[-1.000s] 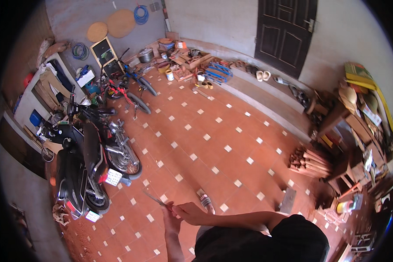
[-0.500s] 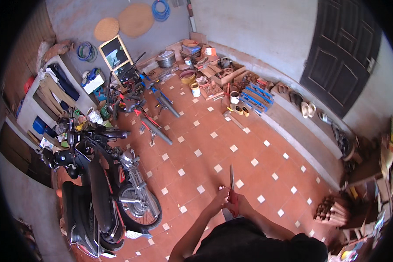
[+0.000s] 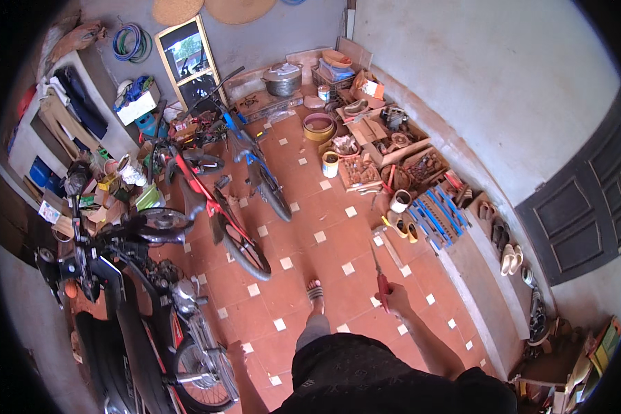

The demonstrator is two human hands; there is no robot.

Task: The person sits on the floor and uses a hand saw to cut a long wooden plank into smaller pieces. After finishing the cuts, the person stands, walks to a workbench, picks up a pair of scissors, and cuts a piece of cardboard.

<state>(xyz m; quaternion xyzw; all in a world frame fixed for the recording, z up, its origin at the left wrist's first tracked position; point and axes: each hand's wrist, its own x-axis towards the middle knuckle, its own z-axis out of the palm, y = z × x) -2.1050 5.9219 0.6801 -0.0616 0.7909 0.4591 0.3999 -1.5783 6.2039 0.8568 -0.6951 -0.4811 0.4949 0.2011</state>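
Observation:
My right hand (image 3: 394, 301) is closed round the red handle of a long, thin-bladed tool (image 3: 381, 281). The narrow dark blade points away from me, over the tiled floor; its exact kind is hard to make out. Down at my left side, my left hand (image 3: 236, 355) hangs beside the rear wheel of the motorbike (image 3: 203, 376). That hand is blurred and its fingers do not show clearly. My sandalled foot (image 3: 314, 290) is on the floor, forward of my body.
A red bicycle (image 3: 217, 203) and a blue bicycle (image 3: 255, 165) stand ahead on the left. Boxes of clutter (image 3: 393, 141), a paint bucket (image 3: 330, 164) and a blue rack (image 3: 440, 217) line the right wall. Shoes (image 3: 510, 259) sit on a raised step (image 3: 486, 303) near a dark door (image 3: 586, 214).
My hands have parted: the left dropped to my left side, while the right carried the red-handled tool to the right. The view has moved forward, nearer the bicycles and boxes.

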